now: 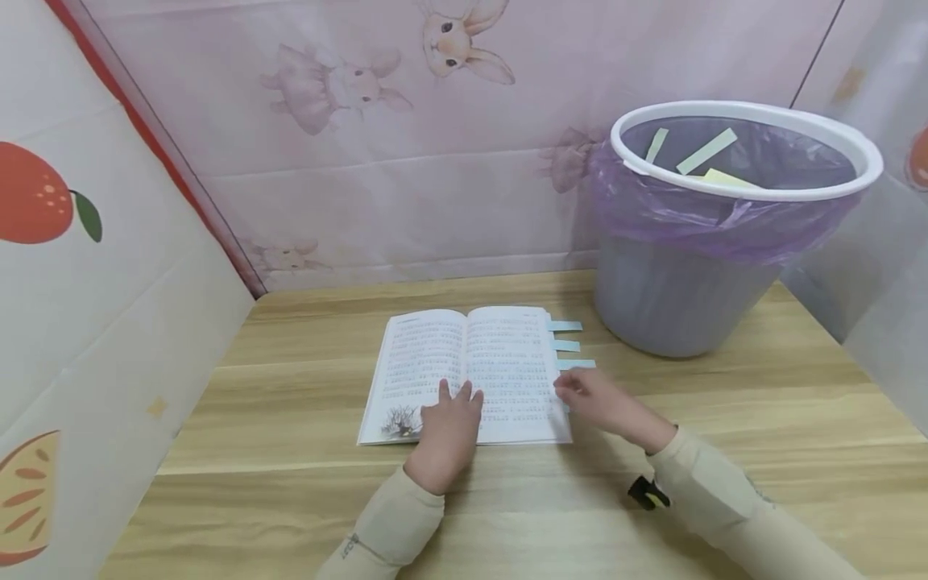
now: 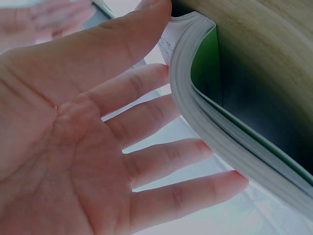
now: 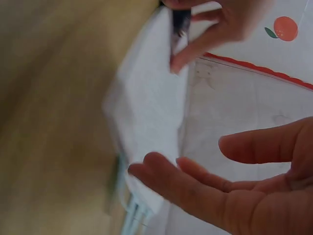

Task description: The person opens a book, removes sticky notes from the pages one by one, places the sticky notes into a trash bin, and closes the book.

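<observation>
An open book point(image 1: 507, 346) with printed pages lies flat on the table. Several pale blue sticky tabs point(image 1: 567, 326) stick out from its right edge. My left hand point(image 1: 451, 427) rests with spread fingers across the lower middle of the pages; in the left wrist view its straight fingers point(image 2: 161, 154) reach to the book's curved lower edge point(image 2: 183, 73). Beside the book's right edge, just below the lowest tab, is my right hand point(image 1: 605, 407). The right wrist view has its thumb point(image 3: 259, 146) apart from the fingers, with nothing between them.
A grey bin point(image 1: 667, 282) with a white rim and purple liner stands at the table's back right. Pale green strips point(image 1: 706, 151) and yellow paper point(image 1: 728, 179) show inside it. A rabbit-patterned wall covering point(image 1: 406, 201) rises behind the wood-grain table point(image 1: 275, 451).
</observation>
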The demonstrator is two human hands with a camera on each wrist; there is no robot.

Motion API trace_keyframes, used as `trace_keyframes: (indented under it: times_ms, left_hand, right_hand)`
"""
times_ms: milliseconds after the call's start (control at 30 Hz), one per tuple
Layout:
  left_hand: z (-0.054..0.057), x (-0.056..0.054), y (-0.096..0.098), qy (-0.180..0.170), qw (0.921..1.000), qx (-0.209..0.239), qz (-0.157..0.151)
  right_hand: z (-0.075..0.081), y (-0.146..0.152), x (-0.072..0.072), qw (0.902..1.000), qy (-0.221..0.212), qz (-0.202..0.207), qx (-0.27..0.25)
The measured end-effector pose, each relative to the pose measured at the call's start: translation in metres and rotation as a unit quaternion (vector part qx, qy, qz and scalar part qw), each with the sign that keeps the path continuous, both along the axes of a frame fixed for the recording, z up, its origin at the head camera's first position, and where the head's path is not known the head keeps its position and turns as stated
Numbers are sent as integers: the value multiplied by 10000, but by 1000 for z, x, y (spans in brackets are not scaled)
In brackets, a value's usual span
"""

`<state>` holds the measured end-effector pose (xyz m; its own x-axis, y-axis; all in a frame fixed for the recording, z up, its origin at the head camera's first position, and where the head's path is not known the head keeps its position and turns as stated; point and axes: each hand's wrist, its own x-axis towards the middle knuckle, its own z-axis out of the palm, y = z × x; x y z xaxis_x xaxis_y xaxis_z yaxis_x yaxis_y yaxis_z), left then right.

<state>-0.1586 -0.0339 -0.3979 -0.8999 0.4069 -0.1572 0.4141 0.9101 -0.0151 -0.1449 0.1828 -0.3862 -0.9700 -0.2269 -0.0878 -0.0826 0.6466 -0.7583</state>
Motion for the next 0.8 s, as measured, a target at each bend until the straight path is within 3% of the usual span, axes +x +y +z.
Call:
trace_keyframes:
  times_ms: [133, 367, 500, 667, 800]
  left_hand:
    - [-1, 1, 3, 70, 10000, -53, -34]
    - [-1, -2, 2, 186, 9998, -64, -46]
    - [0, -1, 1, 133, 9999, -57, -19]
    - [0, 1, 0, 171, 9998, -9, -33]
    - [1, 2, 0, 215, 9998, 24, -47]
  right_hand:
    - [-15, -7, 12, 9989, -139, -373, -257]
    - [-22, -16, 23, 9886, -213, -1169, -928]
    - [-22, -16, 23, 9833, -144, -1439, -1104]
    - [-24, -12, 18, 9773, -364, -1661, -1267]
    - [-25, -10, 12, 9781, -338, -1685, -1175]
